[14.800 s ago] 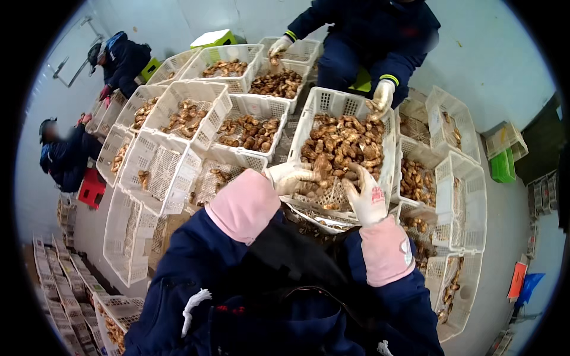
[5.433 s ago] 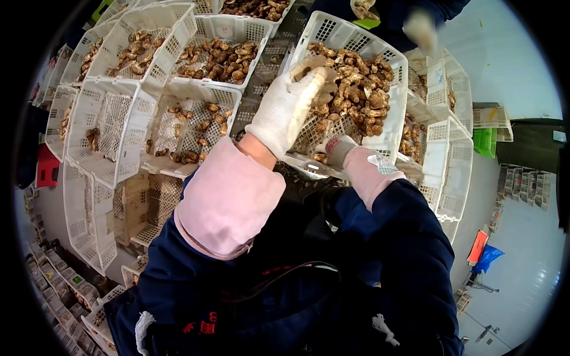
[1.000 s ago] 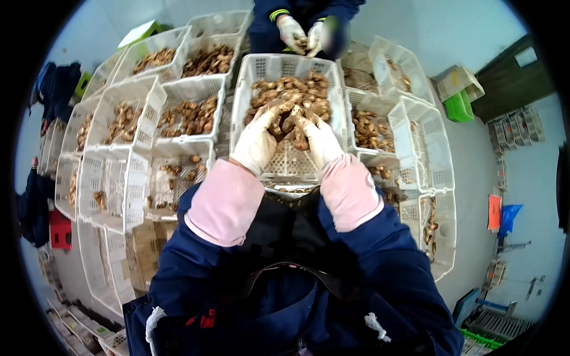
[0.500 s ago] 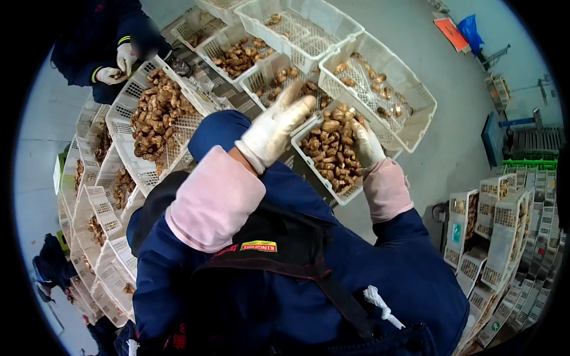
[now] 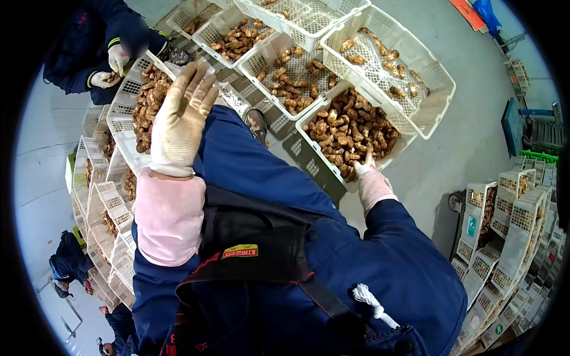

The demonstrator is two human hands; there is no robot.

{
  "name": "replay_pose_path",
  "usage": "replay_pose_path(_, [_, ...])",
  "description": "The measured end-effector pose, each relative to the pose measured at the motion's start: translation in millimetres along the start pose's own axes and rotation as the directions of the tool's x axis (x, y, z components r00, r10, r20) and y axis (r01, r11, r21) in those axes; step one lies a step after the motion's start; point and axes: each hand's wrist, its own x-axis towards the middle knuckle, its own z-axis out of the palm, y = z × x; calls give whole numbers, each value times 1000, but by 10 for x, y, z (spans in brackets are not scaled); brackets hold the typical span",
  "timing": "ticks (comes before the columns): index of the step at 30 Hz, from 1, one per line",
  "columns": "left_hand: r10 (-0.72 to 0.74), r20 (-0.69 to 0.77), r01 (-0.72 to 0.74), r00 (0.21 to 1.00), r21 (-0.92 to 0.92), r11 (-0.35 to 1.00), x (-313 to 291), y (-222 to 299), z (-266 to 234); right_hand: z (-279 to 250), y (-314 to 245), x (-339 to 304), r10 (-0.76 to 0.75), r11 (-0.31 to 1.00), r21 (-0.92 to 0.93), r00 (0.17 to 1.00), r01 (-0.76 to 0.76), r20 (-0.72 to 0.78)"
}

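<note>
My left hand (image 5: 179,118), in a whitish glove with a pink cuff, is raised with its fingers stretched out and holds nothing. It hovers by the near side of a white crate holding a heap of brown mushrooms (image 5: 148,113). My right hand (image 5: 367,169), also gloved, reaches over the near edge of another white crate (image 5: 323,155). Its thumb and fingers are apart against the brown, stubby mushrooms (image 5: 350,127) there, its fingertips partly hidden among them.
Beyond are crates with fewer mushrooms: a middle one (image 5: 291,80) and a larger one (image 5: 439,89) at right. At the upper left sits a co-worker (image 5: 89,47) with gloved hands together. Stacked crates (image 5: 499,231) stand at right, more at left (image 5: 110,207).
My left hand has swung left, away from the right-hand crate toward the heaped one. My right hand has come back to the crate's near edge. The view has shifted, showing more of this crate.
</note>
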Motion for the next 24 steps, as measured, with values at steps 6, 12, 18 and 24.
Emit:
replay_pose_path(6, [-24, 36, 24, 999, 11, 1000, 1, -19, -48, -6, 18, -105, -112, 957, -238, 970, 164, 215])
replay_pose_path(12, [-56, 22, 56, 998, 15, 998, -149, -20, 20, -178, -987, -9, -186, 945, -198, 925, 261, 332])
replay_pose_path(18, [22, 8, -22, 1000, 57, 998, -285, 164, 76, -294, -1734, 67, -262, 739, 673, 932, 28, 249])
replay_pose_path(24, [109, 3, -108, 994, 198, 974, -527, 261, -146, -1180, -3348, -1099, -659, -57, 907, 698, -417, 280])
